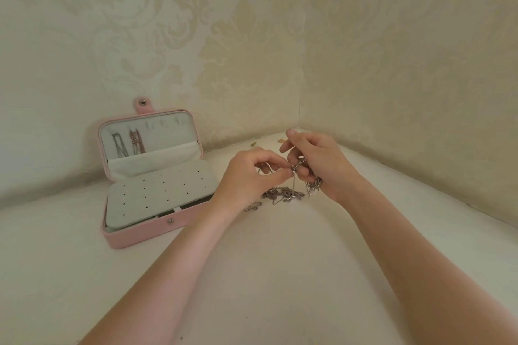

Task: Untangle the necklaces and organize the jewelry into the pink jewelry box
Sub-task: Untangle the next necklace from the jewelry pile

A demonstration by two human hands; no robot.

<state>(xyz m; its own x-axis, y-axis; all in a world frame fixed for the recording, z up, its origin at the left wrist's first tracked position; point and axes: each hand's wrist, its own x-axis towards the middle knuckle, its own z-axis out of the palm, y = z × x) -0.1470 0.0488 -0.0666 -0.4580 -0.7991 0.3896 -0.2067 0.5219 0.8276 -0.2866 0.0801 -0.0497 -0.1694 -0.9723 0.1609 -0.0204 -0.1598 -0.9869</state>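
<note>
Necklaces, thin silvery chains knotted into one small heap, lie on the white table just below both hands, and one strand rises from the heap straight up to the fingers. The left hand pinches that strand between thumb and forefinger at a small knot or clasp, while the right hand pinches the same spot from the other side, its other fingers curled round a bunch of silver drop-shaped charms that hang under its palm. Held up this way, the chain likely hangs free of the pile so the knot can be picked open with the fingertips; the work looks to be mid-untangling, with most of the heap yet to be sorted.

Further chain links trail out beneath the left wrist. Well to the left of the left hand stands the pink jewelry box, open, its lid leaning back against the patterned wall. Two chains, one grey and one reddish, already hang from hooks in the lid, and a pale panel with rows of small holes covers the base. A few small items lie on the table beyond the right hand, too small to name.
</note>
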